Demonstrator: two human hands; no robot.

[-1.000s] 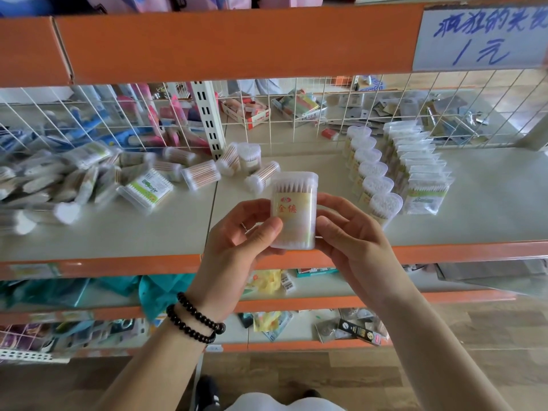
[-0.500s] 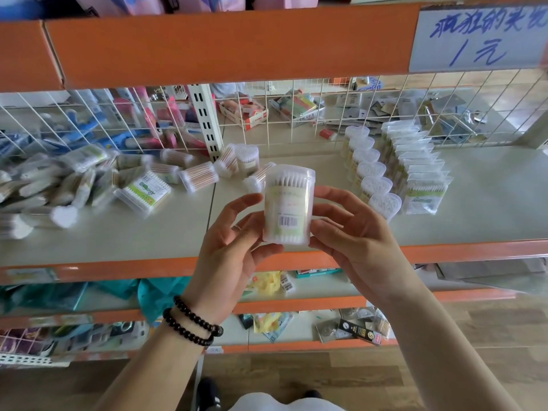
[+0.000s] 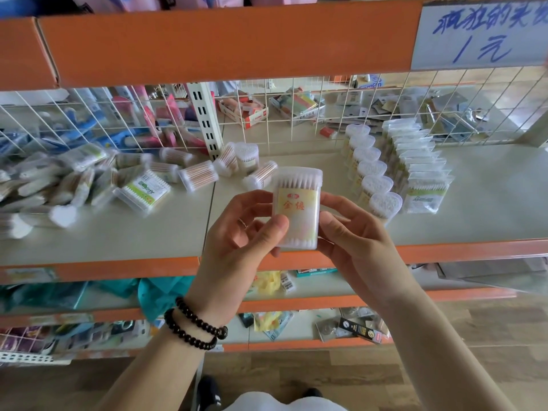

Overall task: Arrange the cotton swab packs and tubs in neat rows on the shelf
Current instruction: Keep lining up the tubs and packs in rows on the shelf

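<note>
Left hand (image 3: 237, 229) and right hand (image 3: 353, 241) both closed around one upright clear tub (image 3: 298, 207) packed with cotton swabs, held above the shelf (image 3: 474, 209) front edge, six tubs in a row (image 3: 369, 170) behind, loose pile (image 3: 74, 179) at left

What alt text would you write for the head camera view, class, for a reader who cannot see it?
Both hands, left hand and right hand, hold an upright cotton swab tub before a shelf, neat rows at right, a loose pile at left.

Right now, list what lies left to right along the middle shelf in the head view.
Loose pile of swab packs → green-labelled box → toppled tubs → held tub → row of upright tubs → row of bagged packs.
</note>
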